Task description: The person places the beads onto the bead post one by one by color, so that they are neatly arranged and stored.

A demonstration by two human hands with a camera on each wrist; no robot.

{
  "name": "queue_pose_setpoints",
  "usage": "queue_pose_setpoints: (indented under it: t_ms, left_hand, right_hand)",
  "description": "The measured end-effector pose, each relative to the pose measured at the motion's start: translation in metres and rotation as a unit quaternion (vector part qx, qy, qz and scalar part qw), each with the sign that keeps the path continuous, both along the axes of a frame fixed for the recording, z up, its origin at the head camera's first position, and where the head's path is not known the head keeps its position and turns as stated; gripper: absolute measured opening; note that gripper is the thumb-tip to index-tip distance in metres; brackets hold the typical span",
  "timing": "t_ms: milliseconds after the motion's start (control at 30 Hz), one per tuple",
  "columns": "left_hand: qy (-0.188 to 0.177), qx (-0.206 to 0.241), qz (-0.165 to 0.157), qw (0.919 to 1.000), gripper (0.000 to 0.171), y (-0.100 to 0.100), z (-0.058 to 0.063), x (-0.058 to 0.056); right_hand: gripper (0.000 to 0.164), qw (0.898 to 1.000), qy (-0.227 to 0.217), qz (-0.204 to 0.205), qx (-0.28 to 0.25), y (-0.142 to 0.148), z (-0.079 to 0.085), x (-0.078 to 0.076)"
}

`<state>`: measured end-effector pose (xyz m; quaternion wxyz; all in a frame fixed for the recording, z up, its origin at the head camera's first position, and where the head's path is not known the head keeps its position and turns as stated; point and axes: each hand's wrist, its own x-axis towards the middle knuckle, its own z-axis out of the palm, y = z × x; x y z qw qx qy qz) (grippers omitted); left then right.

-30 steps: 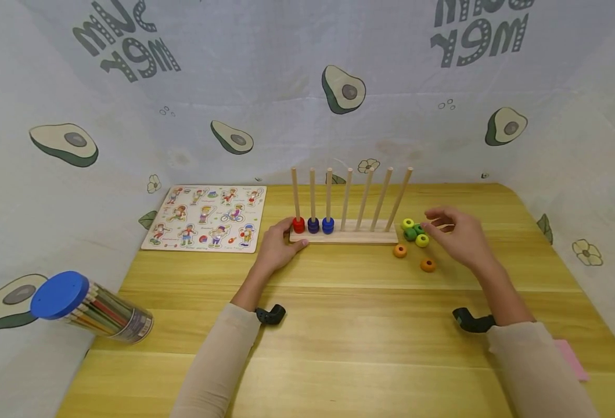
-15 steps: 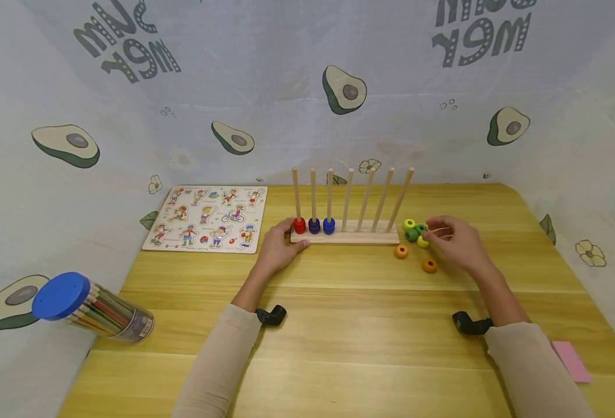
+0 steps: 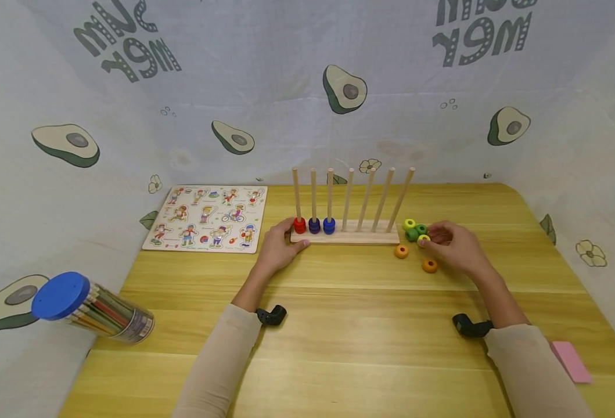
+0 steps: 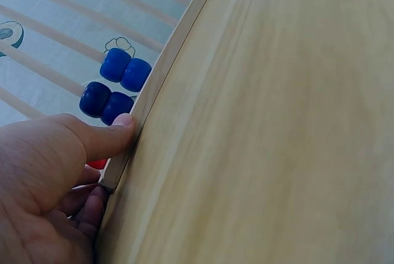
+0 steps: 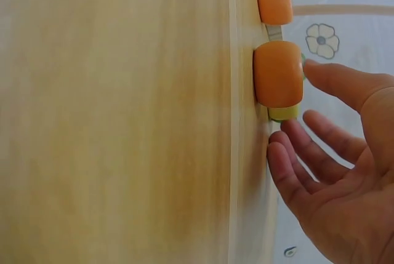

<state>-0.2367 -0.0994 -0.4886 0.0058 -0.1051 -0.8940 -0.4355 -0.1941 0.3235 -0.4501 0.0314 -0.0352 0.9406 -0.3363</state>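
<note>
A wooden peg stand (image 3: 359, 235) with a row of upright pegs stands near the table's back. Red beads (image 3: 299, 226), dark blue beads (image 3: 314, 226) and blue beads (image 3: 329, 226) sit on its leftmost three pegs. My left hand (image 3: 278, 248) grips the stand's left end, thumb along the front edge. Right of the stand, my right hand (image 3: 456, 248) has its fingertips at a yellow bead (image 3: 423, 239), thumb and fingers spread apart. Beside it lie two green beads (image 3: 412, 234) and another yellow bead (image 3: 409, 224). Closer to me are two orange beads, one left (image 3: 401, 251) and one right (image 5: 278, 74).
A picture puzzle board (image 3: 205, 219) lies at the back left. A blue-lidded tub of pencils (image 3: 105, 313) stands at the left edge. Near the right edge is a pink pad (image 3: 571, 361). A printed cloth (image 3: 281, 75) hangs behind the table.
My right hand has shifted slightly toward me, from the green beads to the front yellow bead. My left hand keeps its place on the stand.
</note>
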Motion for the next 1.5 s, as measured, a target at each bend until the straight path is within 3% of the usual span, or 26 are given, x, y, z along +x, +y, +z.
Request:
queue_pose_setpoints:
  t_ms: [600, 833, 1033, 1300, 1500]
  left_hand:
    - [0.011, -0.006, -0.005, 0.9999, 0.068, -0.002, -0.003, 0.0]
    - [0.015, -0.009, -0.005, 0.9998, 0.067, -0.002, -0.003, -0.001]
    - [0.016, -0.01, -0.006, 0.9998, 0.067, -0.002, -0.003, -0.001]
    - [0.008, -0.005, -0.004, 0.9999, 0.069, -0.001, -0.003, 0.0]
    - [0.007, -0.004, -0.003, 1.0, 0.069, -0.001, -0.001, -0.001]
  right_hand:
    - [0.049, 1.0, -0.011, -0.002, 0.009, -0.004, 0.0, 0.003]
    - [0.048, 1.0, 0.016, -0.016, -0.003, -0.002, 0.008, 0.006]
    - [0.042, 0.997, 0.073, -0.02, -0.016, -0.008, 0.03, 0.006]
    - [0.044, 0.991, 0.125, -0.042, -0.038, -0.028, 0.075, 0.009]
    - [0.037, 0.98, 0.184, -0.021, -0.069, -0.051, 0.109, 0.007]
